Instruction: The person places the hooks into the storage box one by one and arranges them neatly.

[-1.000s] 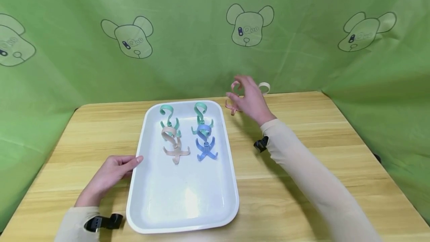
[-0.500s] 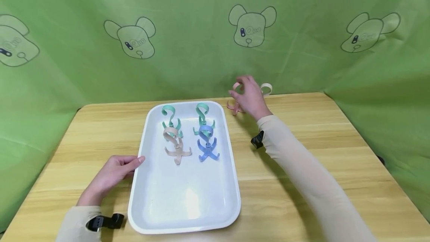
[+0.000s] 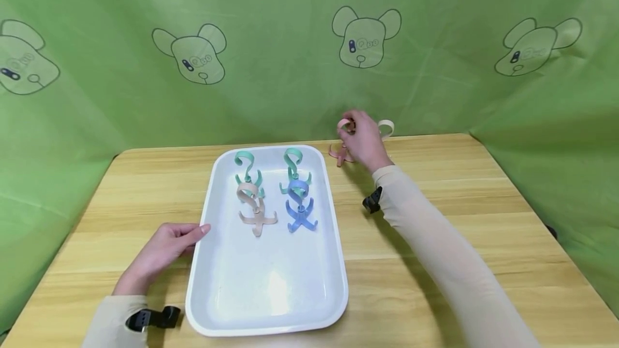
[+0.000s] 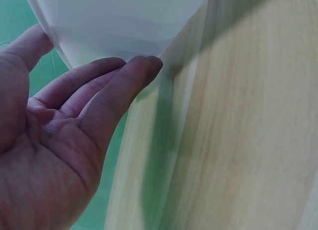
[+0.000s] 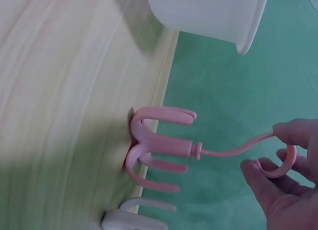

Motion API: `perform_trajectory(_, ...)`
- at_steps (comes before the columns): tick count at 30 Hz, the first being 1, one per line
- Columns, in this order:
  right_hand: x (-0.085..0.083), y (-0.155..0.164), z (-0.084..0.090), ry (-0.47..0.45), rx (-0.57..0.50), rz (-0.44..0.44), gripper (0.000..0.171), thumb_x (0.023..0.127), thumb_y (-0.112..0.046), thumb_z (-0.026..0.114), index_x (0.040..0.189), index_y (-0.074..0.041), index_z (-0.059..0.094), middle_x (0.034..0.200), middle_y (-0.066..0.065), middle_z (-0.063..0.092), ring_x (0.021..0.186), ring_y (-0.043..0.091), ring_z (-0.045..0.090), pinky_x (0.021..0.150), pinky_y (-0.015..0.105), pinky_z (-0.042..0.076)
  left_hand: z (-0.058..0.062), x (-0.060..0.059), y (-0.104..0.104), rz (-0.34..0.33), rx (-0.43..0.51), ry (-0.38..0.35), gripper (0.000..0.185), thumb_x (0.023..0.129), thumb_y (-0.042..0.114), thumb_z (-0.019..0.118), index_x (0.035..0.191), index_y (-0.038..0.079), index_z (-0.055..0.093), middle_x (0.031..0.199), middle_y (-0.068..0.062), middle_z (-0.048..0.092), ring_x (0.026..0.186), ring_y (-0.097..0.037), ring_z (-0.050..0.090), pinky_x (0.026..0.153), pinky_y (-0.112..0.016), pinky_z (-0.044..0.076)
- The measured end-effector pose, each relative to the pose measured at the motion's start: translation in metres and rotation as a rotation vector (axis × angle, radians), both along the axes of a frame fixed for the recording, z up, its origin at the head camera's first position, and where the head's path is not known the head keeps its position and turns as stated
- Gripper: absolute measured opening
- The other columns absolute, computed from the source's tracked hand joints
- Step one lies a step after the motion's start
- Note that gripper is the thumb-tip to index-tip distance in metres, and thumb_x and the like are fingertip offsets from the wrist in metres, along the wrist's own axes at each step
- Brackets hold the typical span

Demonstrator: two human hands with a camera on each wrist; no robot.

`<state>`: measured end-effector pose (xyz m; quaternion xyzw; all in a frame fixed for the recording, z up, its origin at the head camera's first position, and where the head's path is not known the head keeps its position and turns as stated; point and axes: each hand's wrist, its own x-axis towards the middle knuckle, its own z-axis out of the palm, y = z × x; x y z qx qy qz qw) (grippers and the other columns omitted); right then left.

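Observation:
My left hand (image 3: pixel 162 254) holds the left rim of a white tray (image 3: pixel 251 289), thumb over the edge; in the left wrist view its fingers (image 4: pixel 107 98) lie against the outer wall. Beyond the tray's far right corner, my right hand (image 3: pixel 366 143) pinches the curled top of a pink four-armed hanging hook (image 5: pixel 171 146). That hook stands upright on the table, its prongs low. Inside the tray stand two green hooks (image 3: pixel 248 181), a beige hook (image 3: pixel 258 219) and a blue hook (image 3: pixel 301 215).
An off-white hook (image 3: pixel 387 125) stands just behind the right hand, mostly hidden by it; its lower part shows in the right wrist view. The wooden table (image 3: pixel 435 203) ends at a green printed curtain (image 3: pixel 280 69) at the back and sides.
My right hand's thumb and fingers have drawn together round the pink hook's loop. The left hand stays on the tray rim. The whole head view has shifted slightly.

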<state>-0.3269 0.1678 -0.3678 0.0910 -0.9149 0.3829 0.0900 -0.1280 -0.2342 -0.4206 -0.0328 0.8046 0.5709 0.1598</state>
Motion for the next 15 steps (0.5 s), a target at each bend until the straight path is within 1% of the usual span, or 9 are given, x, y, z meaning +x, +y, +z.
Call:
perform_trajectory(4, 0.002, 0.004, 0.002, 0.013, -0.006, 0.033, 0.042, 0.094, -0.009, 0.067, 0.131, 0.001, 0.053, 0.117, 0.014, 0.056, 0.105, 0.027, 0.056, 0.095, 0.038, 0.049, 0.0, 0.0, 0.001, -0.002, 0.017, -0.004, 0.051, 0.1, 0.034, 0.059, 0.124, -0.012, 0.06, 0.107, -0.019, 0.07, 0.092, -0.023, 0.069, 0.081, -0.03, 0.055)
perform_trajectory(8, 0.005, 0.008, 0.005, 0.045, -0.008, 0.072, 0.039, 0.093, -0.01, 0.068, 0.129, 0.001, 0.056, 0.114, 0.012, 0.057, 0.104, 0.026, 0.057, 0.094, 0.036, 0.049, 0.001, 0.0, 0.0, -0.014, 0.014, -0.004, 0.054, 0.1, 0.036, 0.059, 0.124, -0.012, 0.059, 0.107, -0.019, 0.07, 0.092, -0.025, 0.07, 0.082, -0.031, 0.056)
perform_trajectory(11, 0.008, 0.01, 0.007, 0.06, -0.017, 0.11, 0.037, 0.094, -0.009, 0.067, 0.128, 0.001, 0.057, 0.114, 0.012, 0.057, 0.105, 0.026, 0.057, 0.095, 0.034, 0.05, 0.002, 0.0, 0.0, -0.017, 0.002, -0.007, 0.055, 0.099, 0.038, 0.06, 0.123, -0.012, 0.06, 0.105, -0.019, 0.071, 0.092, -0.025, 0.07, 0.082, -0.03, 0.055)
perform_trajectory(15, 0.015, 0.012, 0.013, 0.05, -0.05, 0.148, 0.038, 0.094, -0.008, 0.067, 0.13, 0.0, 0.058, 0.116, 0.01, 0.054, 0.107, 0.025, 0.057, 0.097, 0.031, 0.048, 0.002, 0.0, 0.0, -0.016, 0.005, -0.009, 0.055, 0.099, 0.038, 0.06, 0.123, -0.012, 0.06, 0.104, -0.019, 0.071, 0.092, -0.026, 0.07, 0.082, -0.031, 0.055)
